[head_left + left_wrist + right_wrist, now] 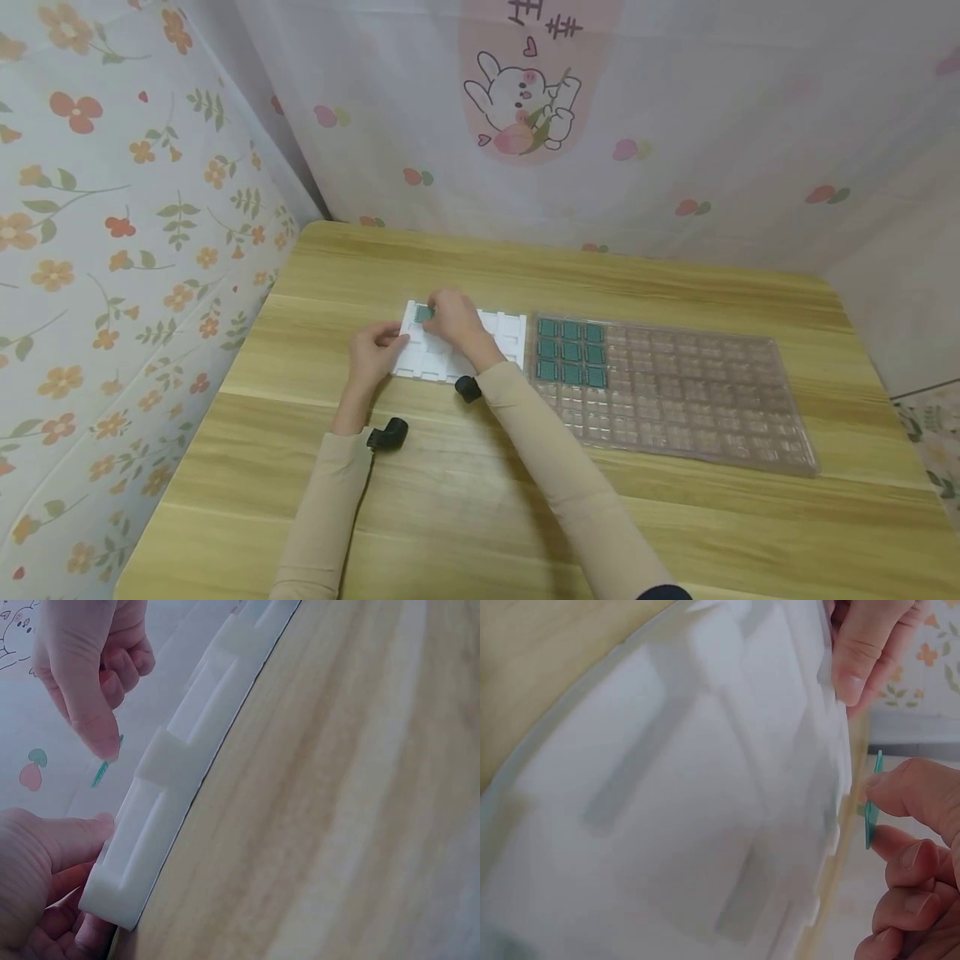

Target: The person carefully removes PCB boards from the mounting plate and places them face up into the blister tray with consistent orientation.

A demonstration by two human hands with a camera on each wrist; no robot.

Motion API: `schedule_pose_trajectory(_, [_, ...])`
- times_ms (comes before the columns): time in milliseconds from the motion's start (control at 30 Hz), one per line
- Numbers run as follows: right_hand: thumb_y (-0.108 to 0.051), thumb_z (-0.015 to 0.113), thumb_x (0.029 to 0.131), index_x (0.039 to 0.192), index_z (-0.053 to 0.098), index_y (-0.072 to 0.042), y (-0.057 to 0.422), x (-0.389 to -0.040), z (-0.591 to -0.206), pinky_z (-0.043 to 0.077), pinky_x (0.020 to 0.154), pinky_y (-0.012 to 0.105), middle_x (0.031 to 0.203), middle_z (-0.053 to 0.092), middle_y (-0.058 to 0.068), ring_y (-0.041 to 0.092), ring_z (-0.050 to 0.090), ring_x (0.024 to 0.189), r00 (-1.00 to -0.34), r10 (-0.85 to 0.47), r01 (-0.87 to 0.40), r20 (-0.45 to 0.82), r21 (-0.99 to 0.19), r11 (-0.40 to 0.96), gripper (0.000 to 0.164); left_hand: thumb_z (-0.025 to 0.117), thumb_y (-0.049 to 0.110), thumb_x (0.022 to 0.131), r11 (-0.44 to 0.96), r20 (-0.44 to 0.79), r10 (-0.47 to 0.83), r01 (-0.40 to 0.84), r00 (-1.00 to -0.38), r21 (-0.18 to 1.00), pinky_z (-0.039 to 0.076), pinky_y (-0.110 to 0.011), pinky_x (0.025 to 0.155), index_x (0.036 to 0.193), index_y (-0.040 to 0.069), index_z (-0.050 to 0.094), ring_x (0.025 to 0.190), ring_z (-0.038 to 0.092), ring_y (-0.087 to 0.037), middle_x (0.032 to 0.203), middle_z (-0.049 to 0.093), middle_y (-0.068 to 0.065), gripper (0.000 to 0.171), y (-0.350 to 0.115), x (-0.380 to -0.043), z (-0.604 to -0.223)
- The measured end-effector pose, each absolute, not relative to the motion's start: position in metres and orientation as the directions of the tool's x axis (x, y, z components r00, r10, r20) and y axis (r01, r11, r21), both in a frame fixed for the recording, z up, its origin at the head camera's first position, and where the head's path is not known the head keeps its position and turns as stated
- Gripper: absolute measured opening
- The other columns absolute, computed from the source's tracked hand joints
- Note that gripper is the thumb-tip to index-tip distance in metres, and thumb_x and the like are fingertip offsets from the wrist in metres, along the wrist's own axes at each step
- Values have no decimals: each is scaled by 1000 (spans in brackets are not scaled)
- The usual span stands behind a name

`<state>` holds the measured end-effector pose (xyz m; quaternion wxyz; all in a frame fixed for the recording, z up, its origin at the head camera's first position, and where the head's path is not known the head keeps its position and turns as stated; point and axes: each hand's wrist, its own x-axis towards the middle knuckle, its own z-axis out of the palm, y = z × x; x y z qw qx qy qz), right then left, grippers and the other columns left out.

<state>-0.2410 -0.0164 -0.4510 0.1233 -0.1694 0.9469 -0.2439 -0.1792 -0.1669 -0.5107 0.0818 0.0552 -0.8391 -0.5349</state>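
Note:
A white plastic tray (pixel 401 360) with shallow pockets lies at the middle of the table. My left hand (pixel 369 358) grips its left edge; in the left wrist view the thumb lies on top of the tray's corner (pixel 112 900) and the other fingers are at its side and below. My right hand (pixel 455 321) is over the tray's far left part, pinching a small green circuit board (pixel 872 801) between thumb and index finger. The board stands on edge in both wrist views, just above the tray. The right hand hides part of the tray in the head view.
A large clear plastic tray (pixel 705 400) lies right beside the white one, with several green circuit boards (pixel 571 352) in its far left pockets. Black wrist cameras (pixel 390 434) stick out from both wrists. Patterned curtains (pixel 390 100) hang behind and left of the wooden table (pixel 442 525).

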Motion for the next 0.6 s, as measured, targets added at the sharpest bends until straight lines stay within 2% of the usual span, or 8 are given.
schedule_pose_trajectory(600, [-16, 70, 83, 111, 65, 1, 8, -231, -440, 46, 89, 35, 114, 64, 12, 25, 59, 104, -901, -425, -328, -92, -497, 803, 33, 68, 5, 83, 424, 85, -185, -1, -979, 905, 43, -17, 61, 105, -6, 67, 78, 60, -29, 94, 66, -22, 24, -166, -177, -508])
